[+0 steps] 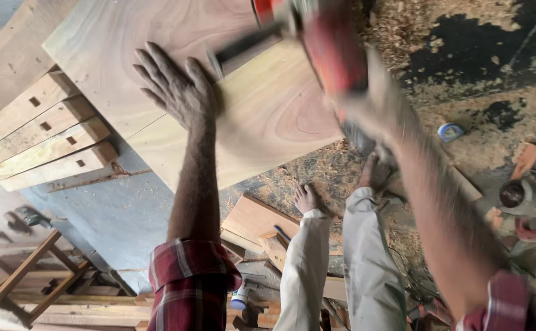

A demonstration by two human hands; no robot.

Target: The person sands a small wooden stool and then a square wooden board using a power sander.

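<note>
My left hand [173,86] lies flat, fingers spread, on a wide reddish-brown wooden board [262,116] that rests on a grey bench. My right hand [357,101] is blurred by motion and grips a red power tool [326,43] held on the board's far edge. The tool's dark base plate [243,46] sits just right of my left fingers. Both sleeves are red plaid.
Several mortised wooden rails [41,138] lie stacked at the left of the bench. Sawdust [403,24] covers the floor, where my bare feet [308,197] stand among offcuts [252,220]. Another power tool [525,202] sits at right, a wooden frame [29,276] at lower left.
</note>
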